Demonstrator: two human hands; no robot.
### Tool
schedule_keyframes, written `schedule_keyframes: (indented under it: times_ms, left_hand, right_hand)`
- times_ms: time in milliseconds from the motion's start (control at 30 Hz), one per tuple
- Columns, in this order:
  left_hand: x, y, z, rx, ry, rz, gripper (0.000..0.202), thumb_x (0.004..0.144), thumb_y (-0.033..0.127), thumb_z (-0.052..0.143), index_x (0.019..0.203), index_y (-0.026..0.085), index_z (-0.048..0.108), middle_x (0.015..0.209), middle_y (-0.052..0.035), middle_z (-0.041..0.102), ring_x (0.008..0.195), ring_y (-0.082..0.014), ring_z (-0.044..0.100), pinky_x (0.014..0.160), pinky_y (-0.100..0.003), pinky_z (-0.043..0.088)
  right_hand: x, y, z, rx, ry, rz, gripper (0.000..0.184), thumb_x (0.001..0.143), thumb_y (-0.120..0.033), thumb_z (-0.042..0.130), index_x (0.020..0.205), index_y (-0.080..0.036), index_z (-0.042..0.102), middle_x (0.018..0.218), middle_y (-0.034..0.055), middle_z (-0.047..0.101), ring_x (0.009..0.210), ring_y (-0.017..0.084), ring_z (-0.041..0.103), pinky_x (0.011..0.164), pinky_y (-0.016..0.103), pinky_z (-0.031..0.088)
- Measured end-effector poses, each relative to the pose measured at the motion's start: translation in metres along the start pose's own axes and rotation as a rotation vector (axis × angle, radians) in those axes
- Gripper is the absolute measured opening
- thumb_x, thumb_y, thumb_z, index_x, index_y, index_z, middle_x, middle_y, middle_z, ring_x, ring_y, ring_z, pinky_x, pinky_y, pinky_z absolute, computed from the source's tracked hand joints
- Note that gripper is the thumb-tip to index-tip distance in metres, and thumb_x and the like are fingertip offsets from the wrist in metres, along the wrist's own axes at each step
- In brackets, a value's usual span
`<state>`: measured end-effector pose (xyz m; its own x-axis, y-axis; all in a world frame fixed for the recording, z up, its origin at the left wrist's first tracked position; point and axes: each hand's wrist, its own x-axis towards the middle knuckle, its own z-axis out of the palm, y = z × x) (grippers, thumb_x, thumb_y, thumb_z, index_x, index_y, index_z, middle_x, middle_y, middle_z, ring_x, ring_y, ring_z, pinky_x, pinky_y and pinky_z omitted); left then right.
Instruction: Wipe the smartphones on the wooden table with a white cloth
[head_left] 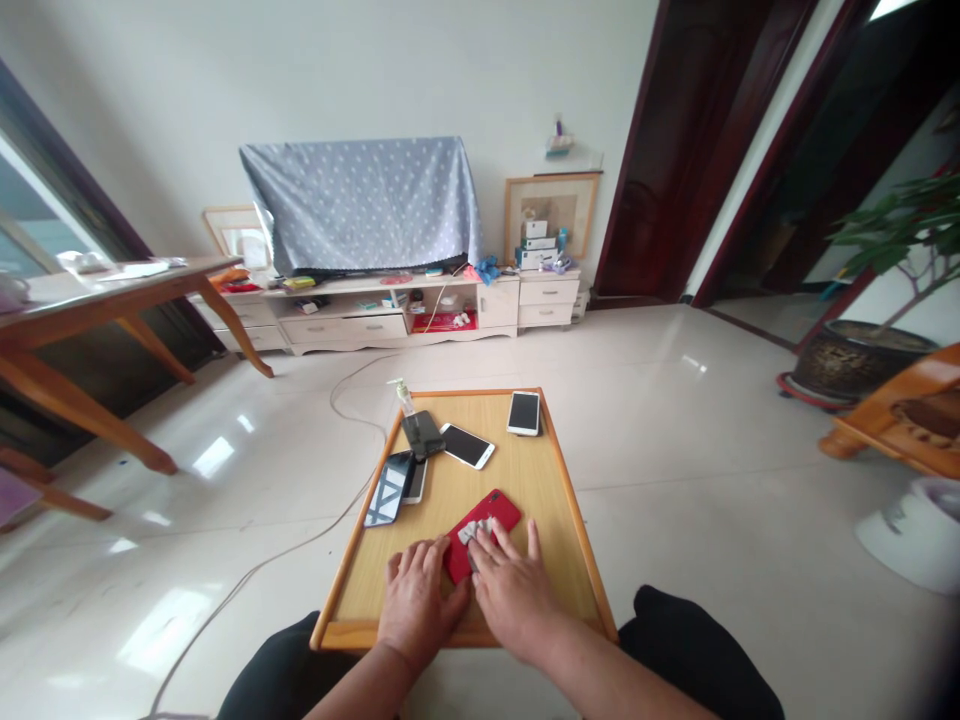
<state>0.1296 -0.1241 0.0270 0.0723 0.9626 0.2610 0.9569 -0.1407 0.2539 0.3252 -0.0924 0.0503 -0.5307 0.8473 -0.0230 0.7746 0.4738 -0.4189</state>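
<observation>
A red phone (504, 508) lies back side up and at a slant on the small wooden table (525, 570). My left hand (416, 592) grips its lower left edge between thumb and fingers. On the phone's back rests a crumpled grey-white cloth or wipe (472, 530). The fingers of my right hand (514, 585) press down on this wipe, partly covering it, with the index finger or another finger stretched out to the side. Whether the wipe is pinched or only pressed flat is hard to make out.
Farther up the table lie a white phone (467, 446), another white phone (523, 412), a dark phone (390, 488) overlapping one more, and a black flat object (423, 434) by a pump bottle (405, 398). A cable (255, 570) runs along the floor at left.
</observation>
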Motion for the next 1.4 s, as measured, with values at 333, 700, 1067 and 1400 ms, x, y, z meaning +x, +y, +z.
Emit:
schedule_keyframes:
  times_ms: [333,700,1067,1400]
  left_hand:
    - [-0.002,0.006,0.001,0.009,0.001,-0.003,0.040,0.083,0.041,0.065,0.120,0.025,0.063,0.121,-0.0082,0.069,0.115,-0.0279,0.059,0.099,-0.045,0.039]
    - [-0.005,0.007,-0.001,-0.004,-0.005,0.011,0.039,0.082,0.038,0.065,0.119,0.025,0.062,0.121,-0.0076,0.068,0.117,-0.0282,0.058,0.100,-0.046,0.039]
    - [-0.003,0.000,0.001,-0.026,-0.017,0.028,0.040,0.083,0.037,0.065,0.121,0.025,0.061,0.126,-0.0076,0.067,0.121,-0.0285,0.055,0.101,-0.047,0.038]
    - [-0.003,0.003,-0.007,-0.029,-0.023,0.009,0.040,0.084,0.037,0.062,0.123,0.028,0.062,0.126,-0.0079,0.066,0.120,-0.0284,0.055,0.101,-0.046,0.039]
  right_hand:
    - [-0.017,-0.003,-0.002,-0.017,-0.014,-0.004,0.053,0.104,-0.038,0.027,0.153,-0.024,0.041,0.159,0.0068,0.039,0.154,0.028,0.014,0.118,0.062,-0.016]
    - [-0.002,0.025,-0.008,-0.089,0.046,0.204,0.052,0.103,-0.035,0.026,0.149,-0.021,0.047,0.155,0.0103,0.046,0.153,0.031,0.016,0.118,0.065,-0.012]
    - [0.043,0.037,-0.009,0.001,0.049,0.285,0.051,0.104,-0.032,0.023,0.152,-0.027,0.040,0.159,0.0043,0.041,0.153,0.027,0.020,0.119,0.064,-0.002]
    - [0.028,-0.010,0.000,-0.024,-0.026,-0.008,0.054,0.106,-0.041,0.017,0.154,-0.028,0.037,0.159,0.0036,0.040,0.154,0.028,0.013,0.118,0.065,-0.011]
